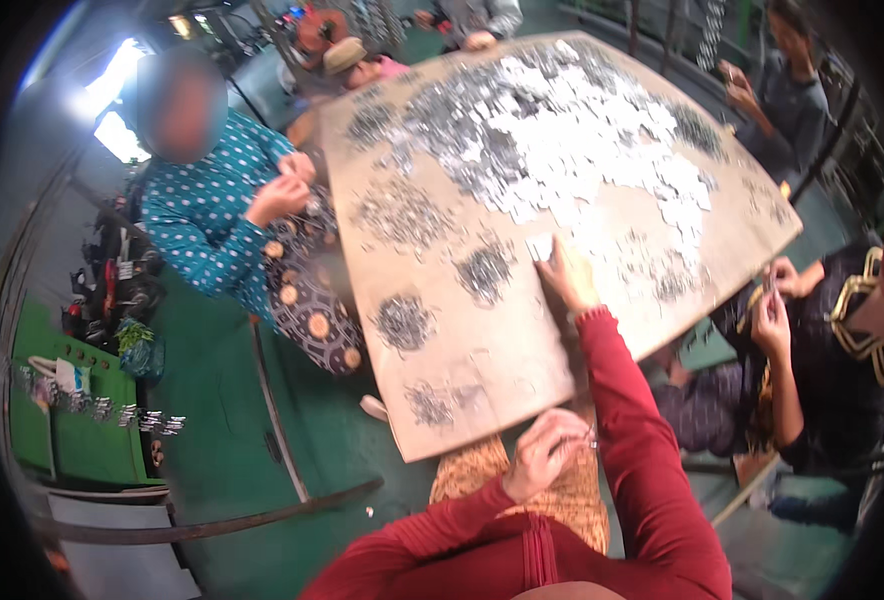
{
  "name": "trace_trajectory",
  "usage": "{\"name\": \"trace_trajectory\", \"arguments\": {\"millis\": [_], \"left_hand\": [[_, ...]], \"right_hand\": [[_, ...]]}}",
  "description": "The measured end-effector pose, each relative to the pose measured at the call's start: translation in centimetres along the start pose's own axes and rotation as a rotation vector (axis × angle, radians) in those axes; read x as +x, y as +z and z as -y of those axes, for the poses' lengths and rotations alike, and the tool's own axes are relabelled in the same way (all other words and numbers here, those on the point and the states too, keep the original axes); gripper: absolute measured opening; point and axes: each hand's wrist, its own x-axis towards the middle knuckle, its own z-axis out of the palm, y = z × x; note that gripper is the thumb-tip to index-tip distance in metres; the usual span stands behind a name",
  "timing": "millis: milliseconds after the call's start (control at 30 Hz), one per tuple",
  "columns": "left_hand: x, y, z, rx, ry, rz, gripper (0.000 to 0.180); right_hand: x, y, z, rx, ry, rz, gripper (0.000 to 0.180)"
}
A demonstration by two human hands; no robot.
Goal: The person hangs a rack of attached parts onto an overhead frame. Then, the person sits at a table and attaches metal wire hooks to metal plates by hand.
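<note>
My right hand [570, 274] reaches over the table with the arm stretched out. Its thumb and fingertips pinch a small flat pale metal piece [539, 246] at the near edge of the large heap of flat shiny pieces [562, 130]. Close to my body, just off the table's near edge, my left hand [544, 455] has its fingers curled together. A small thin metal piece [591, 436] shows at its fingertips, too small to make out well. Left of my right hand lies a pile of small grey metal parts [485, 270].
The board-topped table [522, 370] also bears piles of small wire-like parts [405, 322]. A person in a dotted teal top [197, 200] works at the left, another in black [812, 340] at the right. More people stand at the far side. A metal bar [262, 520] crosses the lower left.
</note>
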Motion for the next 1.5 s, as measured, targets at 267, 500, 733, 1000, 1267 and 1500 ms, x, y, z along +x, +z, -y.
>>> {"name": "trace_trajectory", "arguments": {"millis": [267,500,733,1000,1267,1500], "left_hand": [[-0.4,-0.8,-0.4,0.045,-0.06,-0.021,0.009],[2.2,-1.7,1.3,0.011,-0.011,-0.011,0.007],[0.7,0.0,2.2,-0.143,-0.174,-0.072,0.008],[0.2,0.2,0.1,-0.027,-0.085,-0.039,0.01],[2.0,-1.0,0.4,0.21,0.133,0.046,0.009],[-0.8,-1.4,2.2,0.348,0.003,0.029,0.014]], "right_hand": [[-1.8,-6.2,-3.8,0.527,0.392,0.179,0.032],[-8.7,-16.9,5.9,1.384,0.65,0.179,0.029],[-13.4,-21.5,8.3,1.461,0.644,0.114,0.029],[-14.8,-22.7,9.2,1.428,0.691,0.052,0.038],[-14.4,-22.0,8.6,1.576,0.791,0.02,0.031],[-17.1,-21.4,12.2,1.23,0.537,-0.163,0.025]]}}
